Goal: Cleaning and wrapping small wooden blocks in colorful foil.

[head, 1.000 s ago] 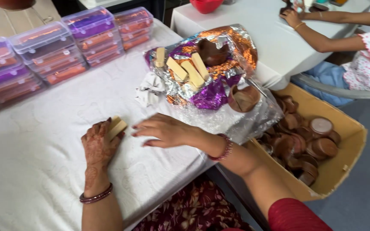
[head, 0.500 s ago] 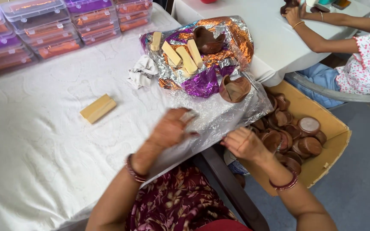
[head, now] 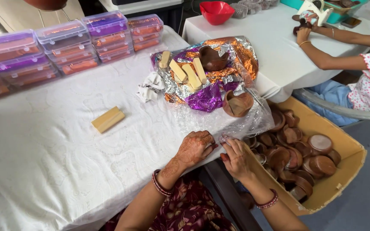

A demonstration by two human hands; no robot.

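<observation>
head view: both hands meet at the worktop's [head: 43, 149] near edge, left hand [head: 195, 147] and right hand [head: 235, 156] pinching the clear plastic sheet [head: 219, 124], which spreads away under the foil [head: 210, 85]; wooden block [head: 108, 119] lies apart, leftward.

Stacked plastic boxes [head: 5, 64]: cut by left frame edge. Clay pot [head: 48, 3], top left: only its base shows. Co-worker, upper right: head and body cropped. Left hand [head: 195, 147] and right hand [head: 235, 156]: fingertip contents hidden. Cardboard box [head: 347, 167]: lower cups obscured.
</observation>
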